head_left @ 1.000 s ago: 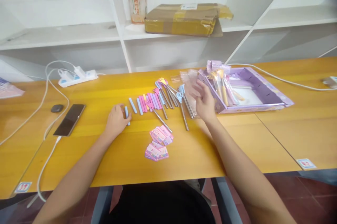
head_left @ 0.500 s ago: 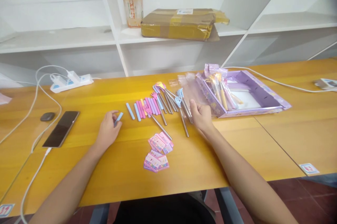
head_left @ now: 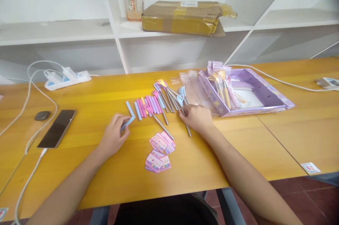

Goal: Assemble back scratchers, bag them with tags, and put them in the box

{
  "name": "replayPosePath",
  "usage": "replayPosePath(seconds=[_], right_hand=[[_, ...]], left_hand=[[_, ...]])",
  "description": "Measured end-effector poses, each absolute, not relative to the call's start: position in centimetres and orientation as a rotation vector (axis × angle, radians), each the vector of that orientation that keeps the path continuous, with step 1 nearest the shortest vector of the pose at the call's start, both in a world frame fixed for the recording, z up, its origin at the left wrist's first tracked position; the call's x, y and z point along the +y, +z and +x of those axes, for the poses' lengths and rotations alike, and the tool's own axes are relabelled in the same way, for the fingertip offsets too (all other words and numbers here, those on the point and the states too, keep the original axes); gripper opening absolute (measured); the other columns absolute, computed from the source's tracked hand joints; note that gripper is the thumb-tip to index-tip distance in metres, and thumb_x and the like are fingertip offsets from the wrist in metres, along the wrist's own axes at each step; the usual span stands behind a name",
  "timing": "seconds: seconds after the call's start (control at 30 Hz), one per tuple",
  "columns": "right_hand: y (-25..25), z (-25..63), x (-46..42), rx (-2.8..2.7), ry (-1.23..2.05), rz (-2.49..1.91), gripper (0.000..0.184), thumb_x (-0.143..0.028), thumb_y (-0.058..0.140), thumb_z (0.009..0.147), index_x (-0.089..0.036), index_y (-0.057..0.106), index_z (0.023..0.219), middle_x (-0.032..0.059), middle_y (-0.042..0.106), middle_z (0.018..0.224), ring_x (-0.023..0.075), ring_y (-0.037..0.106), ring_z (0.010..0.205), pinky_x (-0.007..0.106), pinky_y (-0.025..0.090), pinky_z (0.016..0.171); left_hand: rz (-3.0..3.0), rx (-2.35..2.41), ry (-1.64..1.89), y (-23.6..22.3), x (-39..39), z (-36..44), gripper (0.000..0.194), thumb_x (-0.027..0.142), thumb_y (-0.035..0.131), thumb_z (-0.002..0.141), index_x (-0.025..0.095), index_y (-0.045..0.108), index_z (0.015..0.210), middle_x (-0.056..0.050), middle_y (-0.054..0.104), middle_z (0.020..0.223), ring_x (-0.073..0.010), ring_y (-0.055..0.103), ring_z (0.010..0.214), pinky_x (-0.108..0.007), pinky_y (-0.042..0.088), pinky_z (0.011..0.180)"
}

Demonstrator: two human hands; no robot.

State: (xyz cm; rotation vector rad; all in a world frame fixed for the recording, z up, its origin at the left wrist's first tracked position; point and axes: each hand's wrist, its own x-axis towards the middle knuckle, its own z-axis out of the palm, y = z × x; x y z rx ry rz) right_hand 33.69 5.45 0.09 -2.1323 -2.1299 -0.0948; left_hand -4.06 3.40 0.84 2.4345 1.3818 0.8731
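My left hand (head_left: 112, 136) is closed around a light-blue tube (head_left: 128, 123), whose tip points toward another blue tube (head_left: 130, 109) on the table. To its right lies a row of pink, yellow, purple and blue tubes (head_left: 148, 106). My right hand (head_left: 196, 117) has its fingers closed at the metal rod of a back scratcher (head_left: 180, 100) with a blue hand-shaped head. Beside it are several more scratchers with metal rods (head_left: 171, 102). A pink-headed scratcher (head_left: 162, 123) lies slanted in front of the tubes.
Small printed cards (head_left: 158, 160) lie in two groups near the front. A purple box (head_left: 254, 112) with bagged scratchers (head_left: 225, 92) stands at right beside clear wrappers (head_left: 196, 87). At left are a phone (head_left: 57, 128), cables and a power strip (head_left: 68, 79). A shelf holds a taped carton (head_left: 182, 18).
My left hand has moved right, bringing its blue tube close to the tubes on the table. My right hand has moved left and down onto the blue scratcher's rod.
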Motion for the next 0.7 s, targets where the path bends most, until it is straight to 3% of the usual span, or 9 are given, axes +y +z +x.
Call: replayPosePath(seconds=[0.17, 0.3, 0.4, 0.57, 0.7], right_hand=[[0.2, 34.3, 5.4, -1.921, 0.202, -2.144, 0.042, -0.052, 0.057, 0.100, -0.023, 0.066, 0.072, 0.0063, 0.070, 0.070, 0.0204, 0.059, 0.065, 0.032, 0.027, 0.061], [0.9, 34.9, 5.2, -1.570, 0.477, -1.591, 0.052, -0.066, 0.054, 0.102, -0.023, 0.060, 0.072, -0.0008, 0.052, 0.059, 0.0162, 0.049, 0.058, 0.030, 0.035, 0.061], [1.4, 34.0, 4.9, -1.233, 0.732, -1.235, 0.056, -0.077, 0.056, 0.100, -0.025, 0.063, 0.082, -0.0051, 0.045, 0.057, 0.0139, 0.040, 0.052, 0.028, 0.033, 0.053], [1.1, 31.4, 4.3, -1.068, 1.102, -1.019, 0.054, -0.076, 0.073, 0.091, -0.023, 0.071, 0.094, -0.0026, 0.061, 0.068, 0.0087, 0.027, 0.048, 0.029, 0.027, 0.048], [0.4, 30.5, 3.9, -1.114, 1.222, -1.032, 0.053, -0.076, 0.074, 0.090, -0.023, 0.071, 0.089, -0.0047, 0.054, 0.059, 0.0097, 0.025, 0.048, 0.030, 0.025, 0.049]], left_hand=[[2.460, 1.321, 0.854, 0.9, 3.0, -3.9, 0.025, 0.020, 0.056, 0.104, 0.023, 0.063, 0.128, -0.008, 0.065, 0.118, -0.0212, 0.068, 0.102, -0.035, 0.060, 0.092], [2.433, 1.313, 0.835, 0.9, 3.0, -4.0, 0.022, 0.023, 0.058, 0.105, 0.022, 0.064, 0.127, -0.007, 0.066, 0.116, -0.0200, 0.068, 0.099, -0.035, 0.060, 0.091], [2.376, 1.326, 0.887, 1.3, 2.9, -3.4, 0.020, 0.024, 0.057, 0.106, 0.022, 0.066, 0.124, -0.006, 0.067, 0.111, -0.0190, 0.067, 0.096, -0.034, 0.058, 0.089], [2.219, 1.351, 0.809, 2.5, 1.4, -0.5, 0.021, 0.029, 0.054, 0.110, 0.024, 0.067, 0.125, -0.005, 0.072, 0.110, -0.0193, 0.069, 0.093, -0.034, 0.058, 0.086], [2.138, 1.336, 0.806, 2.0, 0.2, 1.5, 0.024, 0.032, 0.049, 0.114, 0.024, 0.068, 0.126, -0.006, 0.074, 0.114, -0.0212, 0.072, 0.098, -0.036, 0.060, 0.088]])
